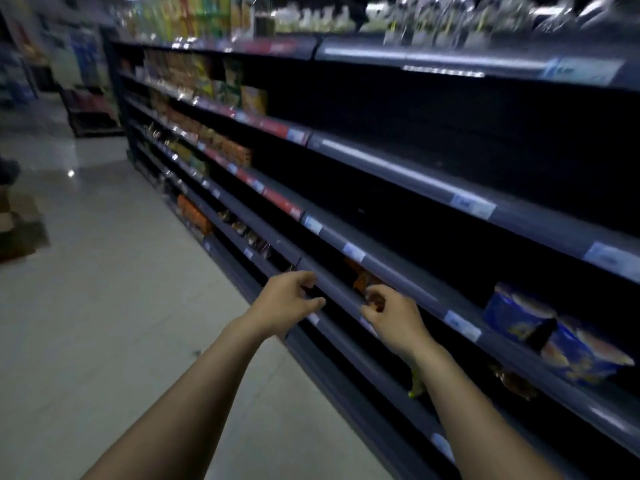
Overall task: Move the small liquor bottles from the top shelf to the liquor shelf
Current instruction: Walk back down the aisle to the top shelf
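Note:
Small clear bottles [446, 19], blurred, stand in a row on the top shelf [450, 58] at the upper right. My left hand [287, 303] is stretched out low in front of a dark lower shelf edge [332, 289], fingers apart and holding nothing. My right hand [391, 315] is beside it to the right, fingers loosely curled near an orange packet [362, 280] on that lower shelf; nothing shows in its grip. Both hands are far below the bottles.
A long dark shelf unit [398, 174] runs from near right to far left, mostly bare in the middle rows. Blue snack boxes [540, 327] sit at right, orange and yellow packets [221, 147] farther left. A pale tiled aisle floor [104, 289] lies to the left, with a cardboard box [17, 230].

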The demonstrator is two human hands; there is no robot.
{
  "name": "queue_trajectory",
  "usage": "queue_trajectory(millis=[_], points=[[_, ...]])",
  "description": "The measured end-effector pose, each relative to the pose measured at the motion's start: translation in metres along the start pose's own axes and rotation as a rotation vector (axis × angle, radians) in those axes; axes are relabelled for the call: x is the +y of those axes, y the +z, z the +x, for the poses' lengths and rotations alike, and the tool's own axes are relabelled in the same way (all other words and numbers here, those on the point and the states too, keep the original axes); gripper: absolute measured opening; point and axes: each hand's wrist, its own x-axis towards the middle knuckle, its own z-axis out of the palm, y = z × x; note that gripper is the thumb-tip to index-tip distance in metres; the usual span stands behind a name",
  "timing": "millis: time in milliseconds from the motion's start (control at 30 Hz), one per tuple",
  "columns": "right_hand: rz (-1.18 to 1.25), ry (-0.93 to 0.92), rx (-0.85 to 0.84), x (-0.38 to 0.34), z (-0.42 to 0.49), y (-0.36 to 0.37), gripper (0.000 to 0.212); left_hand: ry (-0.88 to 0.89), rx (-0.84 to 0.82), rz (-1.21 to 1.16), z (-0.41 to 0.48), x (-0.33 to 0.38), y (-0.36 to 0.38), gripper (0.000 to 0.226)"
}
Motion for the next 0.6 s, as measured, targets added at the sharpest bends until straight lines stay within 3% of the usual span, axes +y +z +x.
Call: queue_trajectory(millis=[167, 400, 600], points=[[-0.057, -0.021, 0.266, -0.067, 0.100, -0.030, 0.041, 0.189, -0.028, -0.052, 0.133, 0.006, -0.051, 0.066], [-0.078, -0.022, 0.482, -0.132, 0.190, -0.081, 0.040, 0.432, -0.064, -0.064, 0.272, 0.045, -0.095, 0.065], [-0.144, -0.070, 0.657, -0.171, 0.242, -0.144, 0.040, 0.671, 0.011, -0.110, 0.360, 0.114, -0.118, 0.062]])
